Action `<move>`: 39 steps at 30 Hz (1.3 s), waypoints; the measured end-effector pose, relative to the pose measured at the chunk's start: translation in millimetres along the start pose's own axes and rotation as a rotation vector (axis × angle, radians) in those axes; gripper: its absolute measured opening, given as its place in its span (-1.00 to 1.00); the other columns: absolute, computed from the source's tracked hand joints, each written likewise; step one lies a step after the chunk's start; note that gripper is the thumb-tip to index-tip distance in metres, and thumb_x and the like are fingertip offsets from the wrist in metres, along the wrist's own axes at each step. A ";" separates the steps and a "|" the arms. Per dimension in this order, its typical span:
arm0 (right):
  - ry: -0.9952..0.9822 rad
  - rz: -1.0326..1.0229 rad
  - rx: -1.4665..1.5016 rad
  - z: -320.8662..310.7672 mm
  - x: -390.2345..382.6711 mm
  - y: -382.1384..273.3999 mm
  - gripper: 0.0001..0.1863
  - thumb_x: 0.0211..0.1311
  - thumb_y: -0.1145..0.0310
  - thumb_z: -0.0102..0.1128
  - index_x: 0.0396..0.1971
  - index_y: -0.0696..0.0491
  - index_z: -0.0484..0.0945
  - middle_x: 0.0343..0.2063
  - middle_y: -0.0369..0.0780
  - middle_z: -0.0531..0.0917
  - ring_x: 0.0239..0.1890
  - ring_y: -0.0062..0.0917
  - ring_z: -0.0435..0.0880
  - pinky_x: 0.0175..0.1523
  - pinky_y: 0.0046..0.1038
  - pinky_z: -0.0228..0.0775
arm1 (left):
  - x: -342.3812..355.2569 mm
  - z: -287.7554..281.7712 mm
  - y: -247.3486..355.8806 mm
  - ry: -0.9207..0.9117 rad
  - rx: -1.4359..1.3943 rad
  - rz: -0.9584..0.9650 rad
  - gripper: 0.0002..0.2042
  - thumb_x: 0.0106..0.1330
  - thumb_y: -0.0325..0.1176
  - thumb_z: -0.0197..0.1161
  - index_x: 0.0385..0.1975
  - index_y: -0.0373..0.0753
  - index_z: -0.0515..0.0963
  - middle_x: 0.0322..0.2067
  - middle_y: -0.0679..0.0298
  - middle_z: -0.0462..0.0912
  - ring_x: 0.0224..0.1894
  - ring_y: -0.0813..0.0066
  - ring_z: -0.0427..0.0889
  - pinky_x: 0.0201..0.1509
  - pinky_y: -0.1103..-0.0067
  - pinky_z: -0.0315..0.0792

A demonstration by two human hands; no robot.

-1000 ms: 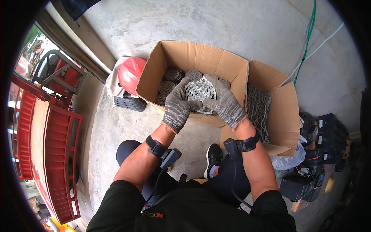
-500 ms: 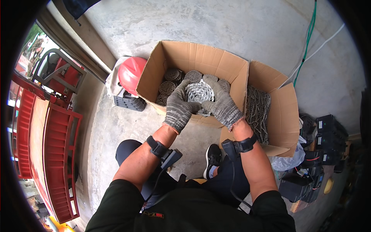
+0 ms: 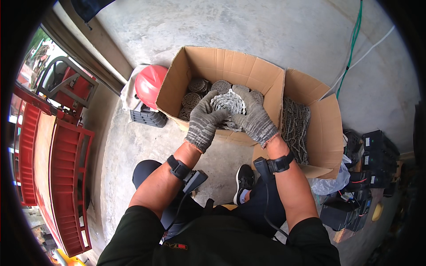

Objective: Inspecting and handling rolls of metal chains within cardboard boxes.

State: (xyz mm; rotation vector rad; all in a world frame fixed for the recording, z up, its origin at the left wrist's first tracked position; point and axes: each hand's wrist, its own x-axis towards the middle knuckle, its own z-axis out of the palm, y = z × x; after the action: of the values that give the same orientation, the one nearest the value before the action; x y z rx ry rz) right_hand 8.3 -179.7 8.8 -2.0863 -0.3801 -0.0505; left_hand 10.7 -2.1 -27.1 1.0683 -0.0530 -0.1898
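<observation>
Between my two gloved hands is a coiled metal chain (image 3: pixel 228 104), wound into a round, light-grey spiral above the near edge of a cardboard box (image 3: pixel 235 64). My left hand (image 3: pixel 206 120), in a grey knit glove, closes round its left side. On the opposite side my right hand (image 3: pixel 253 114), gloved alike, grips the coil with the thumb on the near edge. Darker rolled chains (image 3: pixel 191 100) stand inside the box behind and beside my hands. Part of that box's contents is hidden by the coil and gloves.
To the right, a second open box (image 3: pixel 326 128) holds loose lengths of chain (image 3: pixel 296 128). A red hard hat (image 3: pixel 151 86) rests beside the first box. Black batteries (image 3: pixel 377 155) stand at far right, and a red metal machine (image 3: pixel 66 177) is at left.
Both hands still hold the coil. My left thumb has shifted slightly, and the coil's near end looks tucked in closer, its windings a little rounder.
</observation>
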 end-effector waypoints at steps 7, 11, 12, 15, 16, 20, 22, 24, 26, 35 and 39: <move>-0.005 -0.017 -0.016 0.7 -1.6 3.5 -0.17 -0.01 0.66 0.31 0.37 0.14 0.24 0.30 -0.07 0.42 0.39 -0.32 0.33 0.47 -0.41 0.14 | -1.5 7.3 9.7 -0.009 0.140 -0.045 -0.40 0.16 -0.69 0.29 0.27 -0.35 0.36 -0.03 0.25 0.63 -0.16 0.53 0.67 -0.10 0.58 0.64; -0.008 -0.023 0.005 -0.4 -2.0 -1.5 -0.16 -0.01 0.66 0.32 0.37 0.14 0.25 0.30 -0.07 0.42 0.39 -0.33 0.34 0.47 -0.41 0.14 | -2.5 7.9 12.1 0.017 0.276 -0.014 -0.37 0.12 -0.72 0.31 0.26 -0.34 0.38 -0.03 0.28 0.63 -0.15 0.57 0.65 -0.09 0.60 0.63; -0.020 0.005 0.057 -1.5 -1.5 -4.7 -0.16 -0.02 0.66 0.34 0.37 0.14 0.25 0.30 -0.07 0.42 0.39 -0.33 0.34 0.47 -0.41 0.15 | -2.3 7.1 12.2 0.021 0.316 0.031 -0.36 0.10 -0.72 0.32 0.27 -0.34 0.37 -0.03 0.29 0.63 -0.14 0.58 0.63 -0.08 0.61 0.62; -0.031 0.016 0.120 -5.0 -1.2 -3.6 -0.17 -0.04 0.61 0.38 0.34 0.13 0.30 0.29 -0.07 0.43 0.38 -0.31 0.33 0.47 -0.37 0.13 | -1.9 7.8 14.5 0.010 0.329 0.049 -0.33 0.08 -0.72 0.33 0.28 -0.34 0.36 -0.03 0.30 0.63 -0.10 0.59 0.61 -0.02 0.61 0.59; -0.028 -0.002 0.131 -8.2 -1.3 -1.5 -0.18 -0.06 0.57 0.40 0.32 0.11 0.35 0.27 -0.07 0.43 0.37 -0.29 0.32 0.47 -0.34 0.12 | -2.1 9.6 16.0 0.007 0.326 0.049 -0.33 0.08 -0.72 0.33 0.28 -0.34 0.36 -0.03 0.30 0.63 -0.10 0.59 0.61 -0.02 0.61 0.59; -0.066 -0.009 0.272 -16.2 4.7 24.8 -0.18 -0.06 0.63 0.41 0.32 0.12 0.34 0.29 -0.07 0.44 0.36 -0.34 0.37 0.45 -0.40 0.18 | -2.6 7.9 15.9 -0.020 0.281 0.015 -0.31 0.06 -0.74 0.31 0.29 -0.34 0.35 -0.03 0.31 0.62 -0.07 0.58 0.61 0.01 0.62 0.56; -0.080 0.023 0.216 -20.0 7.4 33.9 -0.25 -0.04 0.65 0.39 0.27 0.09 0.42 0.29 -0.07 0.44 0.35 -0.35 0.37 0.45 -0.40 0.18 | -1.6 7.7 13.7 -0.037 0.275 0.004 -0.31 0.06 -0.75 0.30 0.30 -0.35 0.35 -0.03 0.31 0.62 -0.08 0.58 0.61 0.00 0.63 0.56; -0.061 0.016 0.198 -19.7 4.7 36.3 -0.27 -0.03 0.66 0.38 0.26 0.08 0.45 0.28 -0.08 0.45 0.34 -0.36 0.38 0.44 -0.40 0.21 | -1.1 8.8 13.5 -0.037 0.303 0.011 -0.31 0.06 -0.76 0.29 0.30 -0.36 0.34 -0.02 0.30 0.62 -0.09 0.58 0.62 -0.01 0.63 0.56; -0.044 0.010 0.182 -19.2 4.2 36.8 -0.30 -0.01 0.67 0.36 0.24 0.07 0.47 0.27 -0.08 0.46 0.33 -0.36 0.39 0.42 -0.41 0.23 | -3.0 11.9 14.4 -0.011 0.262 0.007 -0.31 0.07 -0.77 0.27 0.31 -0.37 0.33 -0.02 0.29 0.62 -0.09 0.58 0.62 -0.01 0.63 0.56; -0.109 0.240 0.639 -24.8 -1.6 32.4 -0.40 0.28 0.61 0.14 0.34 0.19 0.30 0.12 -0.08 0.56 0.00 -0.44 0.66 -0.07 -0.42 0.66 | 5.9 -0.7 19.3 0.056 0.017 0.019 -0.30 0.08 -0.79 0.26 0.32 -0.37 0.31 -0.06 0.27 0.62 -0.17 0.58 0.63 -0.12 0.66 0.59; -0.103 0.430 0.577 -35.5 -0.1 10.0 -0.51 0.27 0.62 0.11 0.23 0.22 0.42 -0.03 -0.08 0.65 -0.15 -0.44 0.71 -0.15 -0.47 0.66 | 2.6 0.9 23.0 0.046 -0.006 0.049 -0.31 0.08 -0.79 0.25 0.31 -0.38 0.31 -0.04 0.26 0.61 -0.13 0.57 0.63 -0.06 0.63 0.58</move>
State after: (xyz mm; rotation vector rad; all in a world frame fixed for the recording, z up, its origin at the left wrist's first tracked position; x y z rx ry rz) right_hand 15.3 -214.5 19.0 -1.5582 0.0087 0.3812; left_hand 16.2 7.4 -6.6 1.0641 -0.0376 -0.1213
